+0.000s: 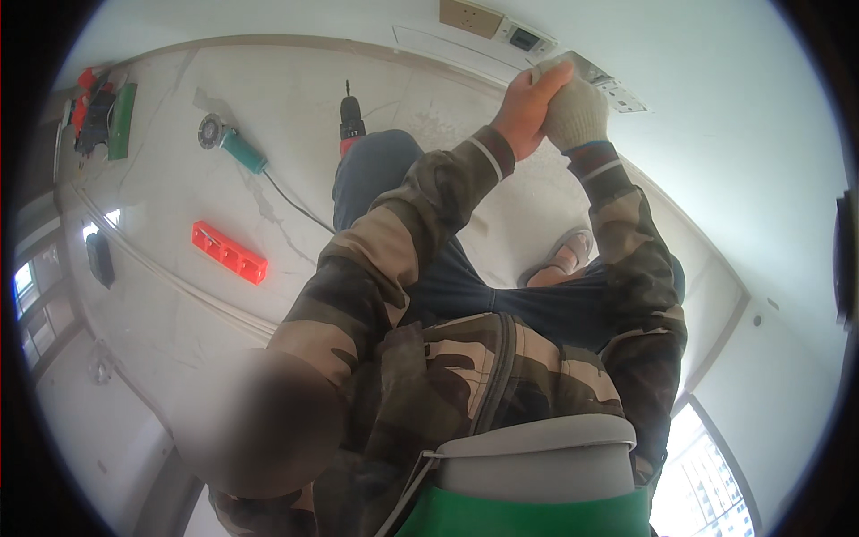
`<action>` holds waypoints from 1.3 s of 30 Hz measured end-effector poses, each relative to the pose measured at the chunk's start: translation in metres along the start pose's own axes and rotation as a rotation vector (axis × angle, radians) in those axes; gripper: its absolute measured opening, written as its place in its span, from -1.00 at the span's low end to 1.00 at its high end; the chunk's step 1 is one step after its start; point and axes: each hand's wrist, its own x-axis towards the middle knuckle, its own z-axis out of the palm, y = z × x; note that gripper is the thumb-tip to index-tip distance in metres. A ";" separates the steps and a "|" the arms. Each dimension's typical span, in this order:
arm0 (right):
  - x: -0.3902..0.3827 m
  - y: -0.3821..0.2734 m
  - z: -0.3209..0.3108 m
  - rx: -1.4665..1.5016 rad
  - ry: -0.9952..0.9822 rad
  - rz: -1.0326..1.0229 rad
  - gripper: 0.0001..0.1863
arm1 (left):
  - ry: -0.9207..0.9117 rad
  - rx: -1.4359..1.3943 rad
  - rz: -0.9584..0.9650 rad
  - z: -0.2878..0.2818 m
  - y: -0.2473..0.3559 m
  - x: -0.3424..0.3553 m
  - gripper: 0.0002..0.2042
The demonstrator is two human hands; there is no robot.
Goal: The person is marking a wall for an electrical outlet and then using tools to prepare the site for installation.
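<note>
My bare left hand (525,112) is raised in front of the wall, its thumb lying over the edge of my gloved right hand. The left fingers curl out of sight behind. My right hand (575,109), in a knitted off-white work glove, presses against the left one with its fingers bent. Whatever lies between the hands is hidden. Just beyond them, a greyish plate (583,66) and a white socket panel (620,95) sit on the wall. Further left along it are a white wall fitting with a dark middle (526,38) and a tan socket plate (471,16).
On the tiled floor are a cordless drill (351,121) by my knee, a green angle grinder (234,146) with its cord, and a red compartment tray (230,252). Red, dark and green tools (95,116) lie far left. Long pale strips (170,282) cross the floor; a dark object (99,259) lies nearby.
</note>
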 end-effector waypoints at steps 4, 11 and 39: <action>0.033 -0.016 0.002 -0.036 0.006 0.066 -0.82 | -0.002 -0.033 -0.013 0.000 0.036 0.012 -0.56; 0.062 -0.027 -0.007 -0.111 -0.009 0.152 -0.83 | -0.099 -0.191 -0.121 -0.007 0.057 0.033 -0.64; 0.078 -0.018 -0.002 -0.141 -0.026 0.042 -0.78 | -0.145 -0.290 -0.040 -0.005 0.061 0.024 -0.65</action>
